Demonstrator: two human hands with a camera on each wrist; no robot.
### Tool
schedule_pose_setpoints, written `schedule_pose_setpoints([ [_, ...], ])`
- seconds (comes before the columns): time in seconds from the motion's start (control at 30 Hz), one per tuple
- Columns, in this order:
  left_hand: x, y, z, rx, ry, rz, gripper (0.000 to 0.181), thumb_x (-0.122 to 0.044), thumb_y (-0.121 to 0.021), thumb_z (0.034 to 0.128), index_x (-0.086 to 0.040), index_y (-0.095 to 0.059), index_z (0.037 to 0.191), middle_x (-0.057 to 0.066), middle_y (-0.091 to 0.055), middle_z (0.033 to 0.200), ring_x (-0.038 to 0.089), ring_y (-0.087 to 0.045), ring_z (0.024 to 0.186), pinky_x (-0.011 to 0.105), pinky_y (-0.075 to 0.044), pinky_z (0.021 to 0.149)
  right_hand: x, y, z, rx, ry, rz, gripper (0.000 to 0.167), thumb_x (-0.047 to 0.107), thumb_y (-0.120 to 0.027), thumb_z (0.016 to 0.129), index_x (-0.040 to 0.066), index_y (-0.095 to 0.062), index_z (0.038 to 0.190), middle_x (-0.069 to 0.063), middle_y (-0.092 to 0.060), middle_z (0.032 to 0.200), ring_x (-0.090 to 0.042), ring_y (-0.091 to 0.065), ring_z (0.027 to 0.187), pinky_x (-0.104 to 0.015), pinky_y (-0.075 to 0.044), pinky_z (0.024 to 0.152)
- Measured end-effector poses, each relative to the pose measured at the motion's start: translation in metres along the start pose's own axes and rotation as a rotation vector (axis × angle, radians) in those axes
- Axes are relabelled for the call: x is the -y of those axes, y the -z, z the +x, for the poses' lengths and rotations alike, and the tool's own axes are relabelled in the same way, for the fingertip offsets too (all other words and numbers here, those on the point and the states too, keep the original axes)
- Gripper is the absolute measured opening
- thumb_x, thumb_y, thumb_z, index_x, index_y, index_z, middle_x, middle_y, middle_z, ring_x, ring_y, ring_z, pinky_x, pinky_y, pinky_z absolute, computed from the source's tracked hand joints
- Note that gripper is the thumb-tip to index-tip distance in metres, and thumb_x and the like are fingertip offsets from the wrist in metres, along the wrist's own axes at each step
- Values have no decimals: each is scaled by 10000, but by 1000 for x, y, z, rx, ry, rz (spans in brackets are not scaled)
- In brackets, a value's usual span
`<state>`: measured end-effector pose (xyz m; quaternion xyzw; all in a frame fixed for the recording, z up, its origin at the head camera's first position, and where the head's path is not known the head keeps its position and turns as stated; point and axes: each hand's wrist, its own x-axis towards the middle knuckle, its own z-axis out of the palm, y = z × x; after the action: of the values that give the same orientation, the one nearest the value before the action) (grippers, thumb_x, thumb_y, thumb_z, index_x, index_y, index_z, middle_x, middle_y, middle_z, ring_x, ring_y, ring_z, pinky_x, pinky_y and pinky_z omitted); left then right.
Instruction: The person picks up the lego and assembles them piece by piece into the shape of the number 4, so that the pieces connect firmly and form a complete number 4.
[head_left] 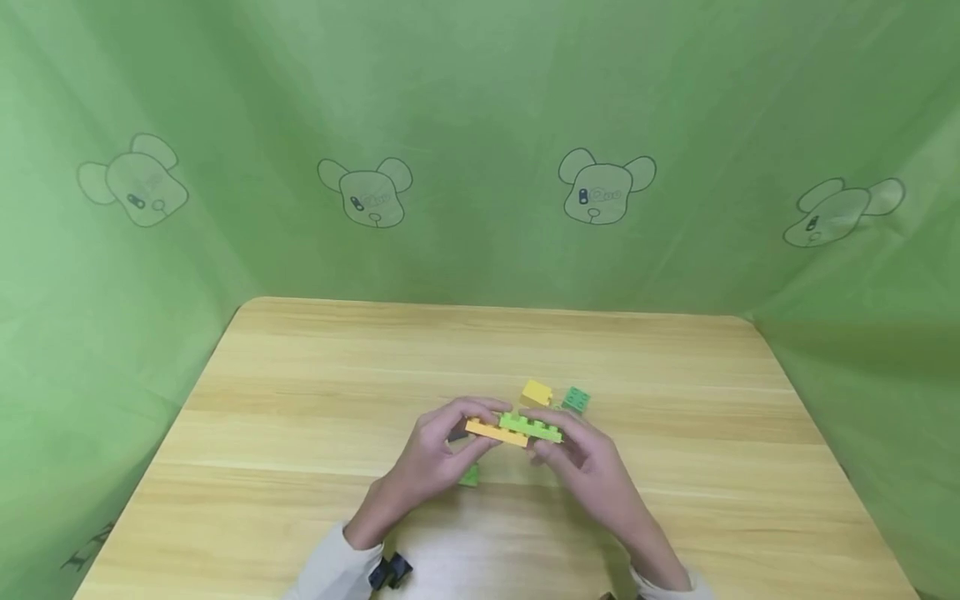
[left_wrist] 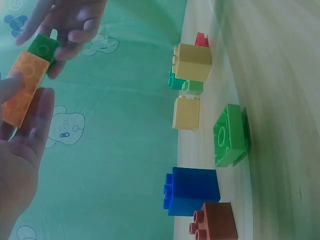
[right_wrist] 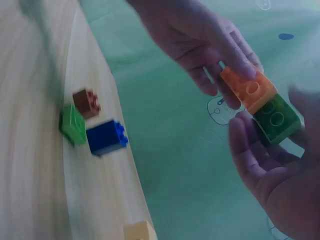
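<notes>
Orange plastic and light green plastic are handled nearest: the orange brick (head_left: 491, 432) is pinched between thumb and fingers of the left hand (head_left: 433, 456), and the light green brick (head_left: 536, 428) is gripped at its outer end by the curled fingers and thumb of the right hand (head_left: 592, 473). Both bricks are held above the table (head_left: 300, 350), the light green one being set over one end of the orange one in an offset overlap. This one joint is judged to be made or nearly made; full seating of the studs cannot be confirmed. All other visible bricks are left loose. Below the hands, a green brick (left_wrist: 230, 136) is laid on its side, with a blue brick (left_wrist: 194, 191) and a brown brick (left_wrist: 219, 221) placed near it. Farther off, two yellow bricks (left_wrist: 194, 63), a dark green brick (head_left: 576, 399), a pale green brick (left_wrist: 193, 87) and a partly hidden red brick (left_wrist: 201, 39) are seen unattached. The area is closed off behind by a green curtain (head_left: 480, 258).
</notes>
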<state>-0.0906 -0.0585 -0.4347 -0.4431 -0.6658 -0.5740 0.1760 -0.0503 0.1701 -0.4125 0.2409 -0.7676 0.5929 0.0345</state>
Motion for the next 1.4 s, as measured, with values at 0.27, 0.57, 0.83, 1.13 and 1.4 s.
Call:
schedule_pose_setpoints([
  [0.27, -2, -4, 0, 15, -44, 59, 411, 143, -766, 829, 46, -590, 1187, 211, -687, 1188, 326, -707, 1072, 303, -603, 891, -3, -5, 5, -64, 248, -269, 509, -63, -820, 809, 25, -661, 1284, -104, -692, 1268, -192, -646, 1184, -272, -546, 996],
  [0.57, -4, -3, 2, 49, -84, 169, 427, 41, -804, 841, 23, -653, 1240, 143, -697, 1197, 247, -692, 1106, 286, -576, 952, -5, -5, 7, -98, 414, -325, 321, 209, -711, 976, 17, -706, 1233, -122, -733, 1194, -242, -689, 1126, -271, -497, 1064],
  [0.83, -6, -3, 0, 42, -96, 182, 420, 68, -808, 819, 37, -652, 1208, 150, -712, 1155, 256, -711, 1059, 263, -576, 939, -7, -5, 7, -82, 443, -325, 305, 222, -669, 1008, 10, -703, 1225, -125, -732, 1181, -255, -702, 1089, -266, -517, 1033],
  [1.13, -5, -2, -2, 30, -86, 177, 436, 90, -811, 805, 29, -643, 1203, 152, -701, 1172, 271, -702, 1078, 294, -578, 953, -10, -6, 8, -109, 405, -350, 319, 191, -736, 954, 8, -713, 1213, -129, -742, 1178, -263, -710, 1091, -257, -509, 1039],
  [1.4, -1, -1, -2, 48, -69, 169, 462, 62, -819, 818, 28, -649, 1246, 155, -699, 1230, 269, -685, 1142, 314, -565, 985, -10, -7, 8, -111, 396, -352, 356, 64, -784, 879, -12, -704, 1217, -151, -739, 1179, -275, -712, 1092, -256, -508, 1041],
])
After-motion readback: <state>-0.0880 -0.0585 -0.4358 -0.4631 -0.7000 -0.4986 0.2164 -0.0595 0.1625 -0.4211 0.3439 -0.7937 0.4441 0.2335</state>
